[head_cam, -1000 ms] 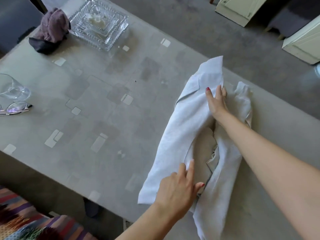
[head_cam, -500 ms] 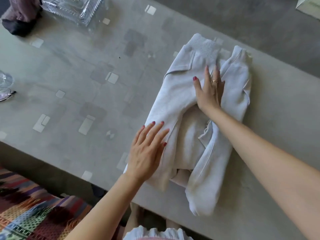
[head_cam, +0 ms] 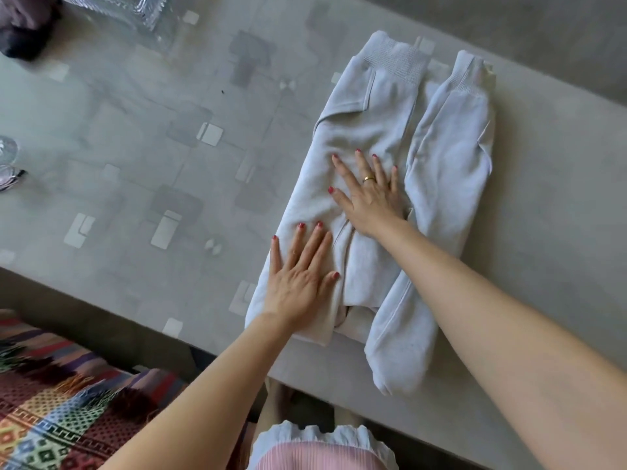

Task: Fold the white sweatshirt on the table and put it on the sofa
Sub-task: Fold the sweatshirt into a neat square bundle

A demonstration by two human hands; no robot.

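The white sweatshirt lies on the table as a long narrow bundle, sides folded in, ribbed hem at the far end and a sleeve along its right side reaching over the near table edge. My left hand lies flat with straight fingers on the near left part of the folded cloth. My right hand presses flat, fingers spread, on the middle of the sweatshirt.
A glass dish and a dark crumpled cloth sit at the far left of the table. A drinking glass and spectacles are at the left edge. A colourful patterned cover lies below the near table edge.
The left side of the sweatshirt has been folded in and laid down. My left hand moved onto the cloth and flattened; my right hand slid nearer and leftward to the middle.
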